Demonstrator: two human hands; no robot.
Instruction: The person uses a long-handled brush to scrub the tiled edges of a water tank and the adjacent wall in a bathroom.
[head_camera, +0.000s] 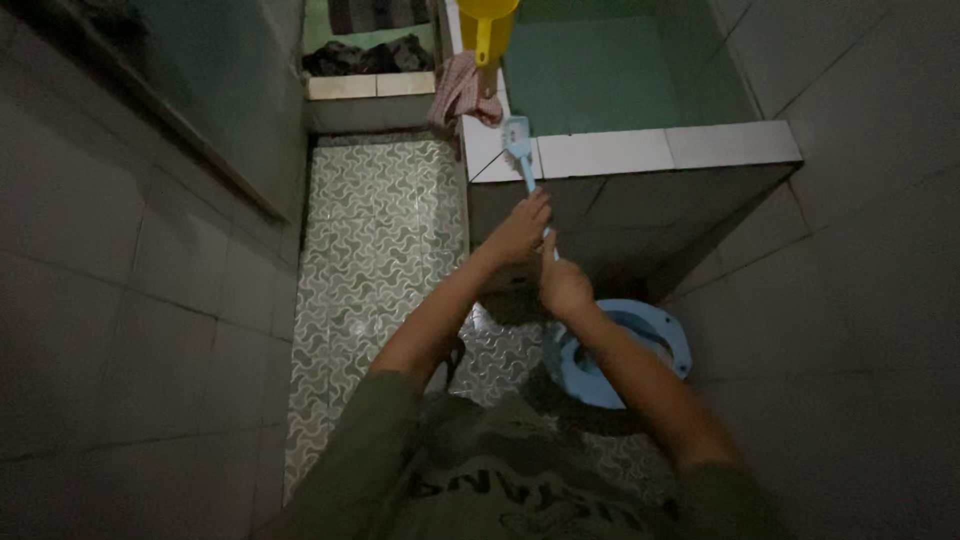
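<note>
My left hand (520, 230) and my right hand (563, 287) both grip the handle of a light blue long-handled brush (518, 140). Its head rests up on the white tiled rim (640, 150) of a water basin. The left hand holds higher on the handle, the right hand just below it. Under my arms sits a light blue squat toilet (655, 335) set into the floor.
The basin holds greenish water (600, 80). A yellow scoop (487, 25) and a red-and-white cloth (460, 95) hang at its corner. Patterned floor tiles (380, 230) run ahead to a step with dark clothes (365, 58). Grey tiled walls close in left and right.
</note>
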